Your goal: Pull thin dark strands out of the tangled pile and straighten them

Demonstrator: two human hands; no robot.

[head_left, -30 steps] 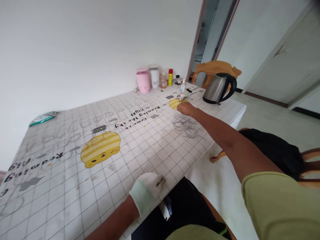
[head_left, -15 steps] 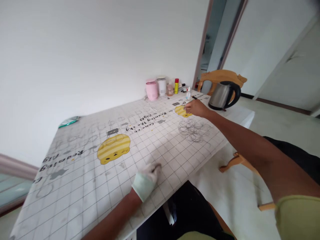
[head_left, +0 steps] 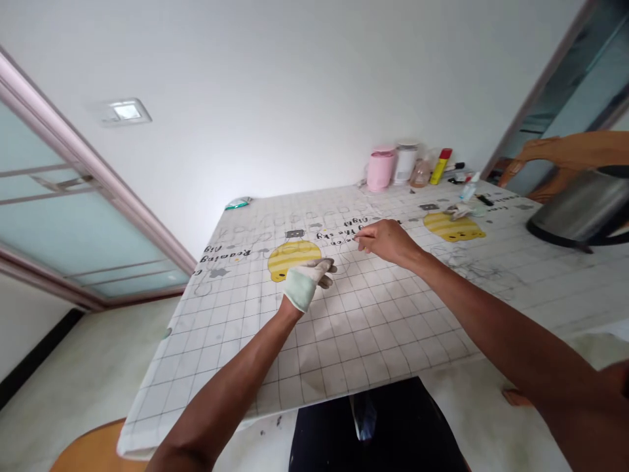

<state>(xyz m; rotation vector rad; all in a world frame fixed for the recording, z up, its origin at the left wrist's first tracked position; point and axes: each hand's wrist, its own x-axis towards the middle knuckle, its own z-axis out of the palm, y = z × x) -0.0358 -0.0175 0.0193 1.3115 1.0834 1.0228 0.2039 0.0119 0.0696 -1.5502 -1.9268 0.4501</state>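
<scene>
A white glove with a pale green cuff covers my left hand, which is over the yellow printed bear near the table's middle; its fingers are apart. Just to its right, my right hand is bare, with thumb and fingertips pinched on a thin wire that loops down between the two hands. A loose tangle of similar thin wire lies on the grid-patterned tablecloth to the right. Beyond it, a crumpled whitish glove rests by the second bear print.
A steel kettle stands at the right. Along the wall are a pink container, a white container, a yellow can with a red cap and small bottles. A green-edged packet lies at the far left corner.
The view has swung left. My right hand has come from the far right bear print to beside my left hand, with thin wire now visible between them. My left hand's fingers have spread.
</scene>
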